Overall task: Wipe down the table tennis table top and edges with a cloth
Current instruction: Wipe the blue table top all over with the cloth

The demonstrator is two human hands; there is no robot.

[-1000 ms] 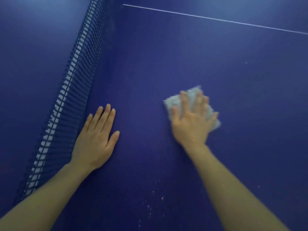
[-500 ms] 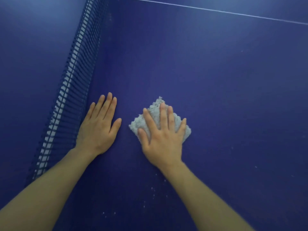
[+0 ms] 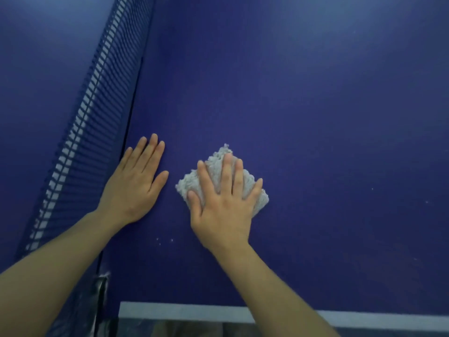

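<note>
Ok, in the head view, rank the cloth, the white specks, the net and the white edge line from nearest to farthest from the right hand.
1. Cloth: pressed flat under the right hand.
2. White specks: on the table, just left of the wrist.
3. White edge line: along the near edge, below the hand.
4. Net: far left, beyond the left hand.

Blue net (image 3: 97, 98) upright, left; white specks (image 3: 165, 240) below.

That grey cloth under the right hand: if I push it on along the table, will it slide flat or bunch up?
The cloth looks soft and fluffy with frayed edges, so probably floppy and light. Under the flat right hand it should slide on the smooth table top; an uncovered corner may fold over.
</note>
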